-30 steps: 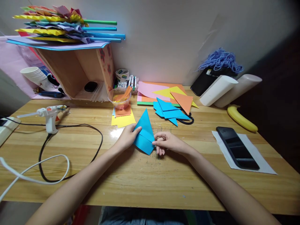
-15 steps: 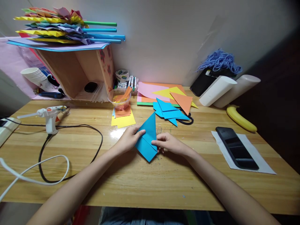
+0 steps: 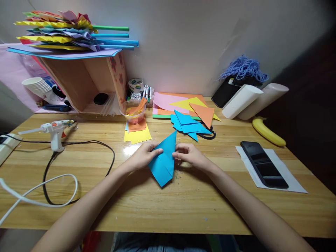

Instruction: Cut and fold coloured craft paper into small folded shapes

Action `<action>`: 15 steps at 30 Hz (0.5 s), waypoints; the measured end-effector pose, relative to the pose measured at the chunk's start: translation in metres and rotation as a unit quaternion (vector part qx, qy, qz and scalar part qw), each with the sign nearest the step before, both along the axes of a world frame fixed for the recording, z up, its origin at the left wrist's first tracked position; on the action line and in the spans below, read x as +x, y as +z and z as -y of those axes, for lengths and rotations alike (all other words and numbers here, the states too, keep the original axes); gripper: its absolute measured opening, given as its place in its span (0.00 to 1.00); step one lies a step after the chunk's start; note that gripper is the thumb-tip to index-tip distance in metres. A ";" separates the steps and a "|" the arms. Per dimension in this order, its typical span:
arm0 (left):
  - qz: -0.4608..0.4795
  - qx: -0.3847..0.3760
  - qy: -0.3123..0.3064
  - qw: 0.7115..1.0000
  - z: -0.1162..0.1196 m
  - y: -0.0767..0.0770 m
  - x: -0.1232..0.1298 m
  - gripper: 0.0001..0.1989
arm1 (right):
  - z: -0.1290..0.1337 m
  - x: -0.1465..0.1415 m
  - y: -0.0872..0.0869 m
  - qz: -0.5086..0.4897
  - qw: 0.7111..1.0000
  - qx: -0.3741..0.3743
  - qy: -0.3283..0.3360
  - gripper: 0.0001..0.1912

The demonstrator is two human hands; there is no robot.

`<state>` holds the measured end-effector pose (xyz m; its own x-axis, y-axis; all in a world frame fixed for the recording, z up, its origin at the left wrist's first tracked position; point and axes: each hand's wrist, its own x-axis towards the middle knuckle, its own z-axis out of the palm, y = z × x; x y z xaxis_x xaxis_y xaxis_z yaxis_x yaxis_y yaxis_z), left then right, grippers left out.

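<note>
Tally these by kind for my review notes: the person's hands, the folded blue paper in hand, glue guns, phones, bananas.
Hands: 2 (left hand, right hand)
Folded blue paper in hand: 1
Glue gun: 1
Phone: 1
Banana: 1
Total: 6

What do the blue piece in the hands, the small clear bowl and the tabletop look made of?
Blue piece: likely paper or thin card, matte, given its thin edges and straight creases.
Small clear bowl: probably plastic, smooth; colour shows through its wall.
Tabletop: wood or wood-look laminate, slightly glossy, with visible grain and a bright reflection.
</note>
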<state>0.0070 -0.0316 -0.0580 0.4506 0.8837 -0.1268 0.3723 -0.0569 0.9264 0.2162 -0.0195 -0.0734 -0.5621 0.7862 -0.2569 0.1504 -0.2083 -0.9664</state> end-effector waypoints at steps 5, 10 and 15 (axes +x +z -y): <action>0.014 -0.020 -0.063 0.998 0.002 0.001 0.001 0.13 | 0.001 -0.003 -0.001 -0.005 0.999 0.009 -0.033 0.15; 0.017 -0.028 -0.064 0.997 0.002 0.001 0.001 0.13 | 0.003 -0.005 -0.002 0.005 0.998 0.020 -0.058 0.17; 0.007 -0.033 -0.072 0.997 0.003 0.002 0.002 0.12 | 0.003 -0.005 -0.002 0.003 0.995 0.044 -0.086 0.18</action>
